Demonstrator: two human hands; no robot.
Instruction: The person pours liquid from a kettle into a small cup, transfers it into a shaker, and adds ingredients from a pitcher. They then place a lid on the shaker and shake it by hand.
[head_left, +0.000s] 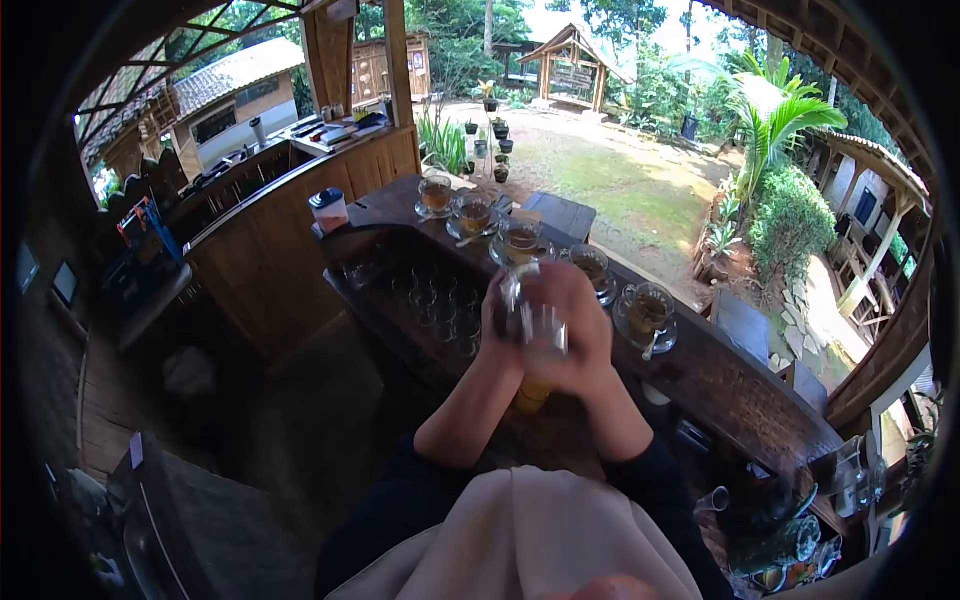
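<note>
Both of my hands are raised together in front of my body, over the dark wooden counter, blurred by motion. My left hand (499,325) and my right hand (588,335) wrap round a shiny, silvery container (545,332) from either side. Its exact kind is lost in the blur, and the fingers cover much of it. Just below the hands, a yellow-orange thing (534,394) shows between my forearms. Beyond them, several glass cups of brown drink (648,310) stand on saucers in a row, some with spoons.
Several clear glasses (425,300) stand in the dark recessed tray to the left. A clear tub with a blue lid (328,208) sits at the counter's far left end. Glass jars (858,470) crowd the right end. Stools (560,215) stand along the far side.
</note>
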